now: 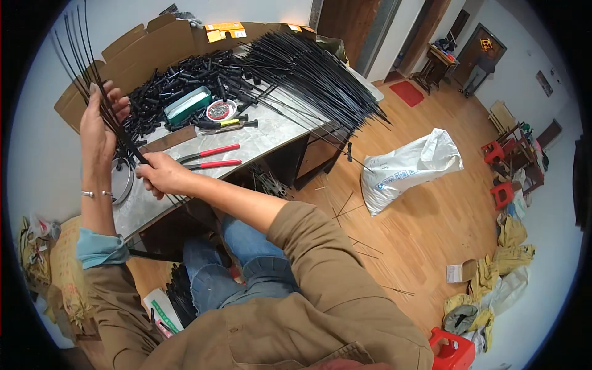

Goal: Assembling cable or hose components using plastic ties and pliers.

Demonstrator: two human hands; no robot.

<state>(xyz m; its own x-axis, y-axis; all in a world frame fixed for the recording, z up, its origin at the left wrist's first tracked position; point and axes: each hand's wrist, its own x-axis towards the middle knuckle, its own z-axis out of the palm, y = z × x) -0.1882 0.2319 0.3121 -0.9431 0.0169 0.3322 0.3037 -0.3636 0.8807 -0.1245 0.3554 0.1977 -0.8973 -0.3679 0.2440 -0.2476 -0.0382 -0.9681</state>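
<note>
A bundle of thin black rods slants up to the far left, its upper ends fanned apart. My right hand is closed round its lower part, above the near left edge of the table. Higher up, my left hand holds the same rods loosely between thumb and curved fingers. Pliers with red handles lie just right of my right hand. A round metal lid or dish is partly hidden by my left wrist and the rods.
Black plastic handle-like parts are heaped on the table beside a green box and a dish of small metal pieces. More black rods lie at the right. A white sack stands on the floor; a person stands far off.
</note>
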